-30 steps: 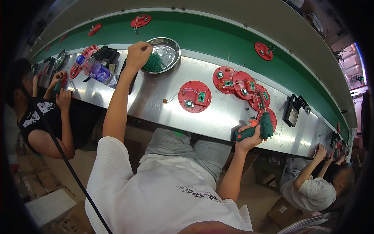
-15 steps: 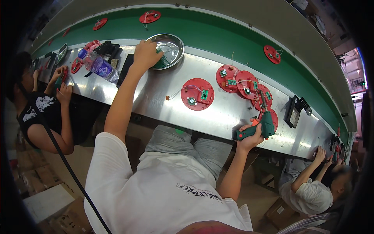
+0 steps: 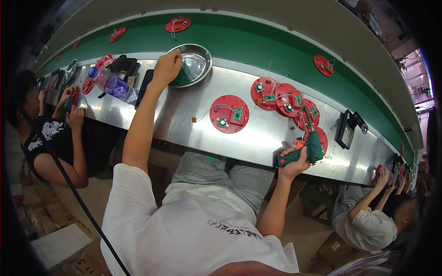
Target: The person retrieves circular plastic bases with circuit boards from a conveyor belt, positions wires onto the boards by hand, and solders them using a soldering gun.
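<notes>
- Head view, left hand (image 3: 167,69): raised at the left side of a steel bowl (image 3: 200,60), fingertips curled close together. Cannot tell whether they pinch a strand or only hover.
- Green strands (image 3: 184,77): inside the bowl, directly below and beside the left grip. The bowl's raised wall presumably stops them scattering.
- Right hand (image 3: 294,166): wrapped firmly around the handle of a green gun-shaped tool (image 3: 315,148). The slim metal nose points away from the body, beyond the grip, which likely puts the fingers clear of its tip.
- Overlapping red discs (image 3: 286,93): beyond the right grip, the nose lying across them in this view; contact cannot be told. Overlapping probably saves bench room.
- Single red disc (image 3: 229,124): between the two grips, apart from the group, flat on the metal bench (image 3: 189,131). Its green board faces up, so its parts are unobstructed.
- Black stand (image 3: 344,131): right of the right grip, seemingly placed within that arm's reach.
- Plastic bottle (image 3: 115,86): left of the left forearm, outside the space between the hands.
</notes>
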A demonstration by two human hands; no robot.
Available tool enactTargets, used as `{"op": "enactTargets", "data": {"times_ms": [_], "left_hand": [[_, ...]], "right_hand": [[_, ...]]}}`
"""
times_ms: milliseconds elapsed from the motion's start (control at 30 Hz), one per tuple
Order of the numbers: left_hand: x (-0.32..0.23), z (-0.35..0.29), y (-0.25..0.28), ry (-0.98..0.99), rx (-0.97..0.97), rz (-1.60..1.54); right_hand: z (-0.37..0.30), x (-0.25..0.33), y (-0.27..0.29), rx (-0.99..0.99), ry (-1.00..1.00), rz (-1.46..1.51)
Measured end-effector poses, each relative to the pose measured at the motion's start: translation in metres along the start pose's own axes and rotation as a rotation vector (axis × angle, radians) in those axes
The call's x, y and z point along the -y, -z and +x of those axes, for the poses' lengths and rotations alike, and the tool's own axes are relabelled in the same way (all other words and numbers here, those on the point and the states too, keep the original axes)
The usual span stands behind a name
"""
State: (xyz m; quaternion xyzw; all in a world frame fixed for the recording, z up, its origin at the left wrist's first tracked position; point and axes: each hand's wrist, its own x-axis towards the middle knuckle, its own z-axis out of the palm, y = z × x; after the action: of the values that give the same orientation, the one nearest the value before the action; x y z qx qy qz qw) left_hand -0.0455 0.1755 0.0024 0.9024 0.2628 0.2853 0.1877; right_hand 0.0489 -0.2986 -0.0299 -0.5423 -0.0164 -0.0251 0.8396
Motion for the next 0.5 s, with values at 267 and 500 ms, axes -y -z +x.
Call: {"op": "enactTargets", "data": {"times_ms": [267, 500], "left_hand": [[0.012, 0.006, 0.010, 0.094, -0.041, -0.386], [0.006, 0.007, 0.018, 0.212, -0.009, -0.555]], "right_hand": [[0.000, 0.000, -0.002, -0.003, 0.012, 0.011], [0.001, -0.004, 0.003, 0.015, 0.000, 0.028]]}}
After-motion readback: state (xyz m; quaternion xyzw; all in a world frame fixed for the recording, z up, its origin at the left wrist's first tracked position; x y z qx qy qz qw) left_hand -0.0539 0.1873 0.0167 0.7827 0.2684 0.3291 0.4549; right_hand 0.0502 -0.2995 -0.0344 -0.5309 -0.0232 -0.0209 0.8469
